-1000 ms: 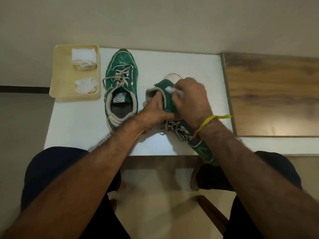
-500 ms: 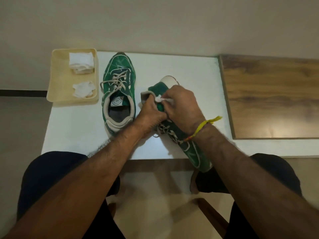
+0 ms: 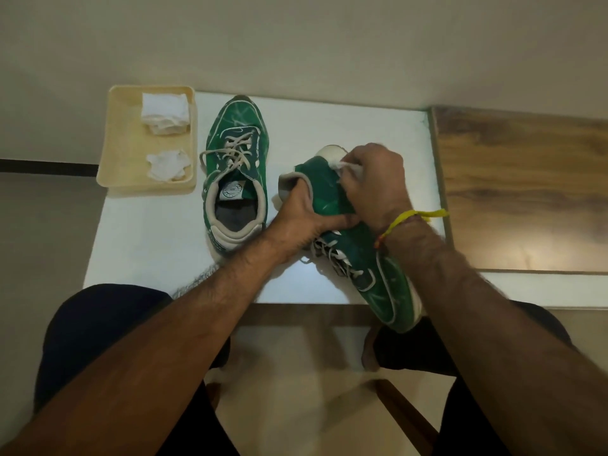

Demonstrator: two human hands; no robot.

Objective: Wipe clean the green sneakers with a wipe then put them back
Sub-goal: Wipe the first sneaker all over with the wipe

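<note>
Two green sneakers with cream laces are on the white table (image 3: 158, 245). One sneaker (image 3: 235, 153) stands upright at the left, toe pointing away. The other sneaker (image 3: 355, 245) lies tilted on its side, its toe hanging over the table's near edge. My left hand (image 3: 302, 222) grips this tilted sneaker at the collar, fingers inside the opening. My right hand (image 3: 375, 185) pinches a small white wipe (image 3: 342, 165) and presses it on the sneaker's heel side. Most of the wipe is hidden under my fingers.
A cream tray (image 3: 121, 153) at the table's far left holds a folded stack of white wipes (image 3: 165, 112) and a crumpled wipe (image 3: 167, 164). A wooden panel (image 3: 526, 185) adjoins the table on the right. A wall stands behind. My knees are below the near edge.
My right hand with the wipe has slid from the collar near my left hand out toward the heel's white sole. My left hand keeps its grip on the sneaker.
</note>
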